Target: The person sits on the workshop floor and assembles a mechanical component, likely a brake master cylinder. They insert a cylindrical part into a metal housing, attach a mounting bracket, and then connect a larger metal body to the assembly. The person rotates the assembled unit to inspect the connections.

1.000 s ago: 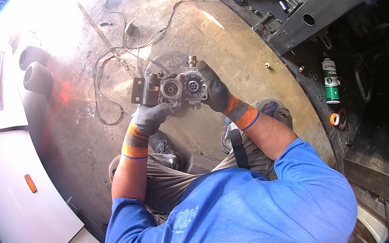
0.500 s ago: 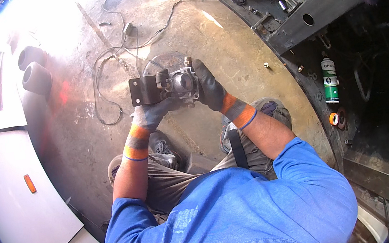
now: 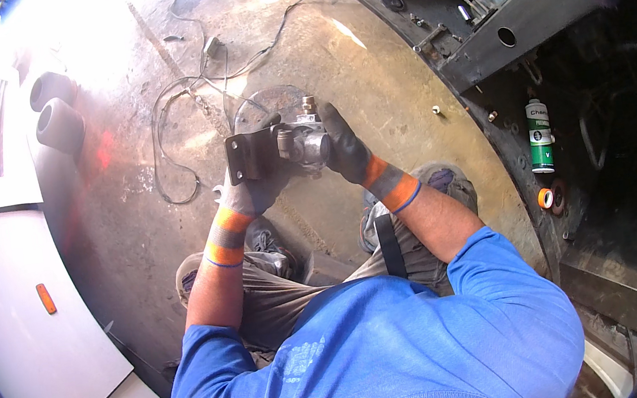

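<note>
A grey cast-metal valve body is held up in front of me, over the floor. A dark flat bracket with two holes sticks out on its left side, and a brass fitting stands on top. My left hand, in a dark glove with an orange cuff, is closed round the bracket side from below, its fingers partly hidden. My right hand, gloved alike, grips the valve body's right side with its fingers pointing up. A small pale metal end shows beside my left wrist; its kind is unclear.
A thin cable lies looped on the concrete floor. To the right, a dark metal frame carries a green-and-white spray can, an orange tape roll and small hardware. A white vehicle panel stands at left.
The valve body has been turned in my hands, so its round opening no longer faces up. The bracket has shifted slightly right, and my left hand with it.
</note>
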